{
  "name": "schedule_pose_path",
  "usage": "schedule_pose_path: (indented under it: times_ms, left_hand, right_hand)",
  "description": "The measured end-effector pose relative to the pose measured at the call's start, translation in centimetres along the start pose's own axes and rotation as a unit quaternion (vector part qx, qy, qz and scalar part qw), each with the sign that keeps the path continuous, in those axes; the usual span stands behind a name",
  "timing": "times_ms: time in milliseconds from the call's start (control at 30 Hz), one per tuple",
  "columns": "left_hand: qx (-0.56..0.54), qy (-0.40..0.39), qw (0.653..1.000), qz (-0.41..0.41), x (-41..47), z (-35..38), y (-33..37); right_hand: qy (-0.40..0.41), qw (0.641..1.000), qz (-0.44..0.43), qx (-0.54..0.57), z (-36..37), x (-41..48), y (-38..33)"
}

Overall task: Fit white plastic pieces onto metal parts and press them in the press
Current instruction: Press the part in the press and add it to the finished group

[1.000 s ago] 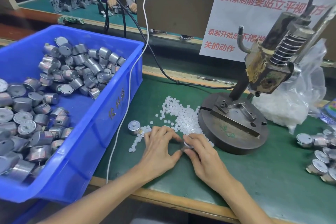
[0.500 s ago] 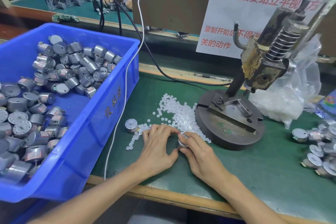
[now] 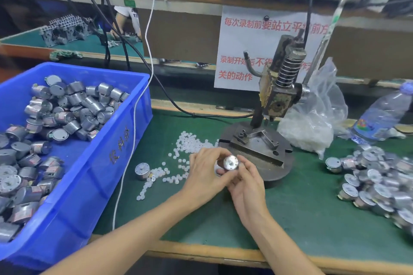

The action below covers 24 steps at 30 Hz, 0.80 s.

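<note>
Holding one metal part (image 3: 230, 162) up off the green mat (image 3: 301, 207) with both hands, the person looks to be right in the fitting step, not pressing yet. The left hand (image 3: 204, 174) curls round it from the side with fingertips over the top edge, and the right hand (image 3: 248, 187) cups it from underneath and pinches the other side, so both grip the same can, its round face turned up toward the camera, probably so the shaft can be seen while a piece goes on. Whether a white bit is already seated on it, can't tell, too small and blurry. The white plastic pieces (image 3: 190, 143) are scattered just beyond the left hand, basically at its fingertips, which makes sense for grabbing one without reaching. The press (image 3: 279, 94) stands just past the right hand, its base plate (image 3: 257, 152) right behind the knuckles and the ram raised, so the next move is likely a short hop onto that fixture. One spare can (image 3: 142, 170) sits further out from the left hand, the blue bin (image 3: 93, 185) of raw parts beyond that, and a heap of cans with white faces (image 3: 380, 183) lies well out past the right hand, likely the done pile.
</note>
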State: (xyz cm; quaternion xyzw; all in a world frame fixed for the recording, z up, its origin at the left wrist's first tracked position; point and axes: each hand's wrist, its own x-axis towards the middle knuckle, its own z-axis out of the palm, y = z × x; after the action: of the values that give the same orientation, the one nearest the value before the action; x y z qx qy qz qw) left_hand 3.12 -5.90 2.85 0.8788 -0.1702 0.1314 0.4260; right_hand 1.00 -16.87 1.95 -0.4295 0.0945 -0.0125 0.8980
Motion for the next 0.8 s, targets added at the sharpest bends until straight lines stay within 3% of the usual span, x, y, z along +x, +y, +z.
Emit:
schedule_pose_path:
  times_ms: [100, 367, 567, 700, 800]
  left_hand:
    - [0.026, -0.005, 0.999, 0.028, 3.2, 2.0, 1.8]
    - [0.099, -0.029, 0.995, 0.009, 9.1, 5.8, 2.0]
    - [0.103, -0.043, 0.994, 0.003, 10.3, 6.3, 1.5]
    - [0.095, -0.030, 0.995, 0.003, 10.2, 6.2, 1.6]
    - [0.093, -0.027, 0.995, -0.003, 10.2, 6.2, 1.8]
  right_hand:
    - [0.036, 0.999, -0.015, 0.030, -0.3, 0.7, -2.5]
    - [0.097, 0.977, -0.093, -0.165, -4.4, 1.5, -5.7]
    - [0.125, 0.926, -0.219, -0.280, -3.6, 4.0, -10.1]
    - [0.150, 0.855, -0.384, -0.316, 0.7, 7.7, -18.6]
    - [0.105, 0.857, -0.356, -0.358, 4.7, 10.5, -24.7]
